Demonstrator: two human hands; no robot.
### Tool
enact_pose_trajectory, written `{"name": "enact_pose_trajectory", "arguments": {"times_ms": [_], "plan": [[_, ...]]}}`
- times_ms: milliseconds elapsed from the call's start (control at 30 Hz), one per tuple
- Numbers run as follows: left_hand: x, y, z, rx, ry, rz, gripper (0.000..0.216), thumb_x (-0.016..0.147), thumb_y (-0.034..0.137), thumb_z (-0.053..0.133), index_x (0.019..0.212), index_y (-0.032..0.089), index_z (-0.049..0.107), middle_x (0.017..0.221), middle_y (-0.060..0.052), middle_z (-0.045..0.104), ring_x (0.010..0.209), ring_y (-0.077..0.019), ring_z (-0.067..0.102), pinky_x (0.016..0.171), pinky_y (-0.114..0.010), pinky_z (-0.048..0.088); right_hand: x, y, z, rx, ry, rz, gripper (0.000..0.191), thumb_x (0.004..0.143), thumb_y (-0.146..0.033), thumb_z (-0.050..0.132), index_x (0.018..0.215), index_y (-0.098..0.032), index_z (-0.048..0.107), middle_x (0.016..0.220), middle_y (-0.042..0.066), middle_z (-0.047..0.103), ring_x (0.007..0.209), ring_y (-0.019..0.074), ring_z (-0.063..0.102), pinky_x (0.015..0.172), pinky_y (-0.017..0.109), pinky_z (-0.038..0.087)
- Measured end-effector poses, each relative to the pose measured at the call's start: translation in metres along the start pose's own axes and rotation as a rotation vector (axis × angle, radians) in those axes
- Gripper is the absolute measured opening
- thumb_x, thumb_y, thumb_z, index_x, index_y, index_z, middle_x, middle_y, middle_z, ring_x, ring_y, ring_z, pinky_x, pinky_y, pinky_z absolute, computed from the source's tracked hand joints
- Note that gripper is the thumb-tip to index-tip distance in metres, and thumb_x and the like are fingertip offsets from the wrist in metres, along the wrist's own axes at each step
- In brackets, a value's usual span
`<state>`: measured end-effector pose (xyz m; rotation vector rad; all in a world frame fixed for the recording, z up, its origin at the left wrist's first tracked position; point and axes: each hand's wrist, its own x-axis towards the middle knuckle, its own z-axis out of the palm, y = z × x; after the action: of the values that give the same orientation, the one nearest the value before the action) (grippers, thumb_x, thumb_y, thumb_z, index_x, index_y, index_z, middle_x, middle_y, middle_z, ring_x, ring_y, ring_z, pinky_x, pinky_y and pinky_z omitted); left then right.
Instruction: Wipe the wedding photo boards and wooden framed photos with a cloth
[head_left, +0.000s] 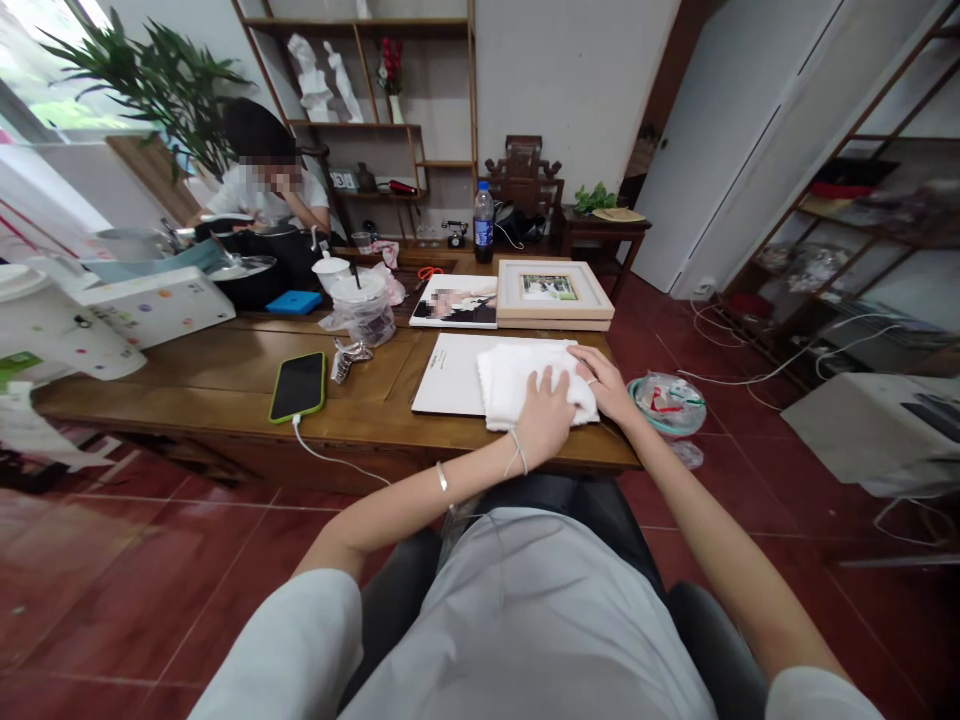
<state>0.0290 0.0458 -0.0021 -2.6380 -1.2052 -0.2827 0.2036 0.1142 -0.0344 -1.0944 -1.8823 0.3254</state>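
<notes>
A folded white towel (514,360) lies over the right part of a flat white booklet or folder (450,375) at the table's front edge. My left hand (546,412) rests palm down on the towel, its fingers spread. At the towel's right edge, my right hand (604,385) has its fingers over the top side and grips that edge; its thumb is mostly hidden. Just behind the booklet are a photo print (457,300) and a light wooden picture frame (592,290) stacked on another frame.
On the wooden table (360,405) to the left are a charging phone (298,386), a metal object (349,358), a lidded cup in plastic (364,305) and a blue box (294,302). A cola bottle (484,225) stands behind. Another person (274,190) sits across. A lined bin (667,403) is on the floor.
</notes>
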Motion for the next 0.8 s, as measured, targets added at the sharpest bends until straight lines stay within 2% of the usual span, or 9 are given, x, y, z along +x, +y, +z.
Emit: {"name": "enact_pose_trajectory", "arguments": {"times_ms": [67,200,300,367,433,533,667,800], "plan": [[-0.021,0.010,-0.007,-0.014,0.012,0.084,0.035,0.093,0.023,0.046,0.121,0.017,0.066,0.150,-0.014,0.040,0.137,-0.0385,0.034,0.109,-0.058,0.030,0.000,-0.002,0.000,0.009,-0.034,0.006,0.038,0.094,-0.042,0.044,0.117,-0.023,0.067,0.130,0.009,0.061,0.124,0.0256,0.054,0.109,0.044,0.039],[-0.056,0.019,-0.023,-0.041,-0.039,0.198,0.029,0.091,0.025,0.051,0.109,0.020,0.072,0.152,-0.011,0.038,0.139,-0.0375,0.032,0.109,-0.056,0.031,-0.001,-0.001,0.002,-0.021,-0.094,0.070,0.041,0.095,-0.042,0.039,0.112,-0.022,0.070,0.125,0.010,0.066,0.123,0.0265,0.056,0.110,0.046,0.038],[-0.069,0.016,-0.033,-0.063,-0.047,0.209,0.028,0.090,0.026,0.051,0.107,0.020,0.072,0.151,-0.010,0.040,0.139,-0.0356,0.034,0.108,-0.053,0.034,0.000,0.002,0.003,-0.075,-0.133,0.059,0.034,0.092,-0.035,0.047,0.111,-0.020,0.071,0.123,0.010,0.067,0.122,0.0275,0.057,0.109,0.048,0.040],[-0.068,0.009,-0.035,-0.061,-0.040,0.161,0.028,0.090,0.025,0.050,0.108,0.020,0.071,0.150,-0.009,0.041,0.138,-0.0345,0.035,0.107,-0.052,0.036,0.000,0.004,0.003,-0.100,-0.141,0.042,0.031,0.089,-0.029,0.050,0.110,-0.020,0.070,0.123,0.011,0.067,0.122,0.0272,0.058,0.108,0.047,0.041],[-0.057,-0.003,-0.031,-0.040,-0.038,0.071,0.030,0.090,0.021,0.048,0.110,0.019,0.071,0.148,-0.010,0.044,0.138,-0.0341,0.036,0.106,-0.051,0.037,0.000,0.006,0.004,-0.118,-0.139,0.031,0.030,0.087,-0.025,0.050,0.109,-0.020,0.071,0.122,0.010,0.068,0.122,0.0266,0.058,0.108,0.047,0.041],[-0.025,-0.032,-0.015,-0.004,-0.042,-0.034,0.032,0.090,0.018,0.047,0.115,0.017,0.068,0.146,-0.011,0.046,0.137,-0.0336,0.038,0.107,-0.052,0.036,-0.001,0.006,0.004,-0.145,-0.137,0.028,0.029,0.086,-0.022,0.051,0.107,-0.021,0.071,0.123,0.010,0.067,0.121,0.0259,0.059,0.108,0.046,0.041],[0.025,-0.072,0.007,-0.001,-0.070,-0.011,0.035,0.089,0.020,0.052,0.121,0.017,0.063,0.151,-0.011,0.040,0.140,-0.0320,0.032,0.111,-0.052,0.030,-0.002,0.006,0.004,-0.160,-0.143,0.028,0.030,0.086,-0.022,0.050,0.109,-0.021,0.070,0.125,0.009,0.066,0.121,0.0244,0.058,0.108,0.045,0.041],[0.051,-0.086,0.012,-0.013,-0.110,0.002,0.035,0.092,0.025,0.052,0.124,0.018,0.061,0.153,-0.010,0.036,0.142,-0.0334,0.028,0.111,-0.055,0.029,-0.002,0.005,0.003,-0.163,-0.147,0.033,0.031,0.085,-0.021,0.050,0.110,-0.022,0.070,0.125,0.009,0.066,0.121,0.0243,0.059,0.108,0.045,0.041]]}}
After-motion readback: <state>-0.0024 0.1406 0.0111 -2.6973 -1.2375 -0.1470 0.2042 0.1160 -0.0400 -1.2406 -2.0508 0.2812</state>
